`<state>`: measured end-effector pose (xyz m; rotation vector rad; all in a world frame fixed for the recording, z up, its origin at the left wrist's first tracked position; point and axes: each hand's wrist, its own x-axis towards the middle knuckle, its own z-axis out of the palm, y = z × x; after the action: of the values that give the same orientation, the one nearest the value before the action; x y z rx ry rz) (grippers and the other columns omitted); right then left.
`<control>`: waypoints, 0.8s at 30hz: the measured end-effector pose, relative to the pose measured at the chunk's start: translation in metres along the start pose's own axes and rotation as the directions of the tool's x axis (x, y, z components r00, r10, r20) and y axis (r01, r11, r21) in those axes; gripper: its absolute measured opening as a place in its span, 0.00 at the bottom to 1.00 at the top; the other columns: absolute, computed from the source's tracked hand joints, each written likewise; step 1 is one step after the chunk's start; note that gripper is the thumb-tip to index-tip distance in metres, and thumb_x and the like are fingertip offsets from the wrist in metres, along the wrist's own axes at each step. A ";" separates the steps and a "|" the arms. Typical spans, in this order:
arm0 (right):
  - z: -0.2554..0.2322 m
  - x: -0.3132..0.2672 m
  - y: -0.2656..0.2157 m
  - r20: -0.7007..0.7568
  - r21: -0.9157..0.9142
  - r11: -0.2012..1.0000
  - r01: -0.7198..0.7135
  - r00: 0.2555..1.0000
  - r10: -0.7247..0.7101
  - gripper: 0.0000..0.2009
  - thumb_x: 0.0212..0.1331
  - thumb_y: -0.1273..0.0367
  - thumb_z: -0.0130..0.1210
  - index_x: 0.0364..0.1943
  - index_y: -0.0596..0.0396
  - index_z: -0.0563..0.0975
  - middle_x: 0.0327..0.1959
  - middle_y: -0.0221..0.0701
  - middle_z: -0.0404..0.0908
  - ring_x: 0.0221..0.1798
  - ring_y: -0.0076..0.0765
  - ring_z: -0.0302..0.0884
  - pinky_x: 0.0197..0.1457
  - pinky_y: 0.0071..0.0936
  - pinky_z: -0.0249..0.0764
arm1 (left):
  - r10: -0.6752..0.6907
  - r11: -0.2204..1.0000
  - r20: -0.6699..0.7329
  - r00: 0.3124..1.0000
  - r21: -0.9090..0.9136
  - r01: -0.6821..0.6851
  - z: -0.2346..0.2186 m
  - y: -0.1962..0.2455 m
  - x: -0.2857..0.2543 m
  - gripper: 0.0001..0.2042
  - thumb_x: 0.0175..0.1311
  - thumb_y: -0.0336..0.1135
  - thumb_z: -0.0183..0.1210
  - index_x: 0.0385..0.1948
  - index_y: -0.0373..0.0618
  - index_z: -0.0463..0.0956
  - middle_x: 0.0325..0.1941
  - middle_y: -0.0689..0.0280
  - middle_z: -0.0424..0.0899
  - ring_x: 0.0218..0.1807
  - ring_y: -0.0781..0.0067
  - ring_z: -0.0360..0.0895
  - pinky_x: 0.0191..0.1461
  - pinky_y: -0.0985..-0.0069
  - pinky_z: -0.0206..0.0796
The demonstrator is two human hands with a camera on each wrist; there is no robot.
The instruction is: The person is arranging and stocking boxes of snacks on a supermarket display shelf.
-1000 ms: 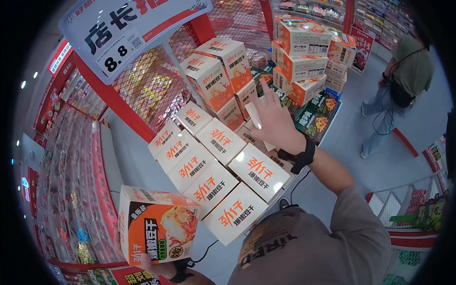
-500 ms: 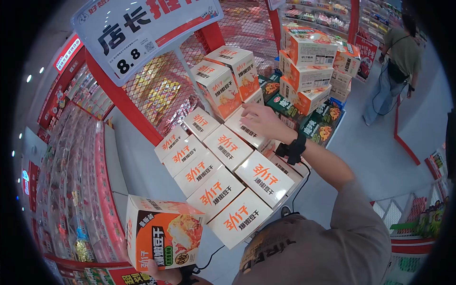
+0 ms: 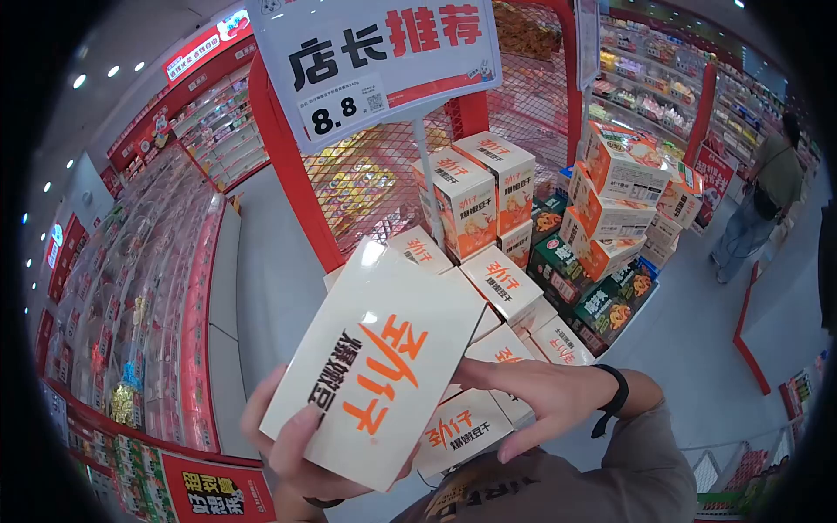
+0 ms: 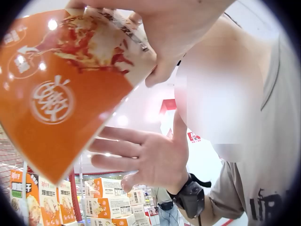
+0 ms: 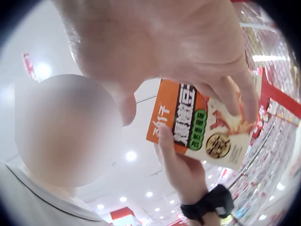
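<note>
Box (image 3: 375, 366) is held in the air, tilted, over the near end of the display, with its white printed face towards the head camera. Around it as on a clock face in the head view, the left hand (image 3: 292, 453) is at about half past seven. That hand pinches the box near its lower left corner, one digit lying over the white face. In the left wrist view an orange side with a food picture shows.

At three o'clock is the right hand (image 3: 540, 392), its fingers straight and pointing to the box; the left wrist view shows its palm and the fingers spread. Whether its fingertips touch the box I cannot tell. A black band (image 3: 613, 390) circles the right wrist.

At four o'clock, below the box, more white boxes (image 3: 471, 427) lie in rows. At one o'clock, boxes (image 3: 475, 196) stand upright on others, and at twelve is a sign (image 3: 375, 70) reading 8.8. Towards two come green packs (image 3: 567, 275), then a stack of cartons (image 3: 615, 205), and farther off a person (image 3: 772, 183). Shelves (image 3: 157, 331) run along nine o'clock; a red poster (image 3: 218, 488) is at eight.
</note>
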<state>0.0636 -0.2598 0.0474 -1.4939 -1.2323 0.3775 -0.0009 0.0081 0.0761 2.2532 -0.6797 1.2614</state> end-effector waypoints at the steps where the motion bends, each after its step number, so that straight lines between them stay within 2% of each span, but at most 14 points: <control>1: 0.004 0.000 0.002 -0.047 0.093 0.995 0.037 0.998 -0.032 0.52 0.51 0.52 0.68 0.71 0.62 0.46 0.69 0.46 0.61 0.69 0.40 0.64 0.68 0.38 0.63 | 0.091 0.995 0.049 0.995 0.025 -0.092 0.008 0.009 0.006 0.48 0.41 0.56 0.72 0.62 0.44 0.54 0.58 0.45 0.62 0.61 0.46 0.64 0.56 0.52 0.67; 2: 0.006 -0.001 0.002 -0.104 0.181 0.980 0.077 0.993 -0.059 0.57 0.48 0.51 0.70 0.72 0.62 0.40 0.71 0.46 0.58 0.70 0.41 0.62 0.69 0.39 0.62 | 0.154 0.987 0.084 0.985 0.026 -0.156 0.015 0.016 0.012 0.49 0.41 0.57 0.74 0.62 0.46 0.54 0.59 0.44 0.61 0.62 0.44 0.62 0.56 0.50 0.66; 5: 0.016 -0.004 -0.002 -0.257 0.627 0.779 0.012 0.947 0.192 0.63 0.41 0.51 0.74 0.72 0.60 0.38 0.71 0.41 0.57 0.72 0.39 0.59 0.72 0.38 0.59 | 0.294 0.956 0.148 0.944 -0.051 -0.289 0.033 0.031 0.016 0.41 0.43 0.52 0.75 0.60 0.55 0.63 0.59 0.45 0.65 0.59 0.41 0.71 0.56 0.52 0.75; 6: 0.009 -0.007 0.002 -0.264 0.694 0.719 -0.043 0.913 0.310 0.62 0.39 0.57 0.77 0.72 0.60 0.41 0.69 0.38 0.60 0.71 0.34 0.59 0.71 0.36 0.59 | 0.316 0.945 0.160 0.935 -0.138 -0.296 0.044 0.037 0.008 0.35 0.48 0.50 0.72 0.60 0.59 0.66 0.58 0.47 0.72 0.59 0.38 0.72 0.60 0.46 0.69; 9: 0.001 -0.007 -0.009 -0.558 0.482 0.870 0.106 0.802 0.212 0.66 0.32 0.50 0.78 0.72 0.61 0.42 0.71 0.39 0.57 0.72 0.35 0.58 0.72 0.36 0.58 | 0.479 0.867 0.310 0.821 -0.314 -0.387 0.042 0.034 0.019 0.30 0.53 0.46 0.67 0.59 0.58 0.67 0.60 0.47 0.72 0.58 0.39 0.73 0.61 0.46 0.68; 10: -0.001 -0.009 -0.008 -0.595 0.421 0.901 0.106 0.782 0.186 0.65 0.32 0.54 0.79 0.72 0.61 0.44 0.70 0.38 0.58 0.71 0.34 0.59 0.72 0.34 0.58 | 0.480 0.868 0.345 0.807 -0.319 -0.379 0.043 0.031 0.021 0.28 0.55 0.42 0.64 0.60 0.59 0.68 0.62 0.54 0.72 0.60 0.45 0.71 0.62 0.47 0.67; 13: -0.012 -0.019 -0.020 -0.586 0.349 0.937 0.001 0.781 0.218 0.64 0.32 0.55 0.78 0.72 0.62 0.44 0.70 0.38 0.59 0.71 0.33 0.59 0.72 0.34 0.57 | 0.494 0.865 0.452 0.743 -0.340 -0.369 0.050 0.019 0.026 0.24 0.59 0.37 0.60 0.60 0.60 0.71 0.64 0.70 0.72 0.66 0.57 0.66 0.66 0.48 0.64; 14: -0.014 -0.023 -0.023 -0.610 0.272 0.962 -0.028 0.768 0.195 0.65 0.29 0.55 0.79 0.72 0.62 0.45 0.69 0.38 0.59 0.71 0.33 0.59 0.72 0.33 0.56 | 0.506 0.857 0.447 0.737 -0.355 -0.373 0.056 0.016 0.022 0.25 0.59 0.35 0.58 0.62 0.60 0.71 0.65 0.79 0.71 0.68 0.66 0.63 0.69 0.49 0.58; 17: -0.025 -0.039 -0.034 -0.579 0.068 0.984 -0.164 0.797 0.173 0.66 0.27 0.55 0.80 0.72 0.62 0.46 0.69 0.38 0.60 0.70 0.33 0.59 0.72 0.33 0.55 | 0.600 0.796 0.539 0.591 -0.336 -0.503 0.064 0.011 0.027 0.26 0.57 0.32 0.59 0.61 0.61 0.72 0.63 0.78 0.72 0.68 0.65 0.65 0.73 0.44 0.47; 18: -0.028 -0.044 -0.034 -0.605 -0.044 0.980 -0.194 0.786 0.128 0.66 0.25 0.56 0.81 0.72 0.61 0.48 0.68 0.37 0.60 0.70 0.33 0.60 0.72 0.33 0.56 | 0.598 0.786 0.569 0.564 -0.282 -0.550 0.065 0.016 0.031 0.26 0.58 0.34 0.58 0.62 0.62 0.71 0.65 0.81 0.71 0.67 0.69 0.66 0.75 0.45 0.44; 20: -0.041 -0.057 -0.038 -0.566 -0.072 0.958 -0.277 0.803 0.189 0.64 0.26 0.57 0.80 0.71 0.61 0.50 0.68 0.37 0.61 0.70 0.33 0.59 0.72 0.33 0.56 | 0.573 0.761 0.633 0.521 -0.177 -0.624 0.067 0.032 0.036 0.25 0.60 0.37 0.56 0.63 0.65 0.70 0.68 0.85 0.67 0.65 0.78 0.67 0.77 0.47 0.36; 22: -0.045 -0.061 -0.041 -0.560 -0.020 0.935 -0.354 0.779 0.283 0.59 0.28 0.59 0.77 0.71 0.61 0.54 0.68 0.39 0.61 0.71 0.34 0.60 0.72 0.33 0.56 | 0.554 0.740 0.660 0.508 -0.110 -0.663 0.075 0.042 0.030 0.25 0.60 0.40 0.55 0.63 0.66 0.69 0.70 0.85 0.65 0.63 0.80 0.68 0.77 0.49 0.34; 23: -0.046 -0.064 -0.040 -0.544 -0.060 0.916 -0.397 0.782 0.303 0.58 0.29 0.59 0.76 0.71 0.60 0.54 0.69 0.39 0.61 0.71 0.35 0.60 0.72 0.33 0.56 | 0.542 0.728 0.673 0.503 -0.077 -0.682 0.079 0.045 0.028 0.26 0.61 0.41 0.55 0.64 0.66 0.69 0.71 0.85 0.63 0.63 0.81 0.68 0.77 0.50 0.32; 24: -0.047 -0.069 -0.037 -0.535 -0.103 0.896 -0.433 0.783 0.317 0.57 0.30 0.59 0.75 0.70 0.60 0.55 0.69 0.39 0.61 0.71 0.35 0.60 0.72 0.33 0.56 | 0.567 0.689 0.670 0.479 -0.066 -0.722 0.083 0.042 0.025 0.27 0.59 0.43 0.56 0.64 0.65 0.68 0.71 0.85 0.64 0.62 0.79 0.68 0.76 0.51 0.39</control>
<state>0.0541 -0.3477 0.0699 -1.8903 -0.5571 0.0873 0.0376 -0.0797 0.0659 2.7544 -1.9159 0.7908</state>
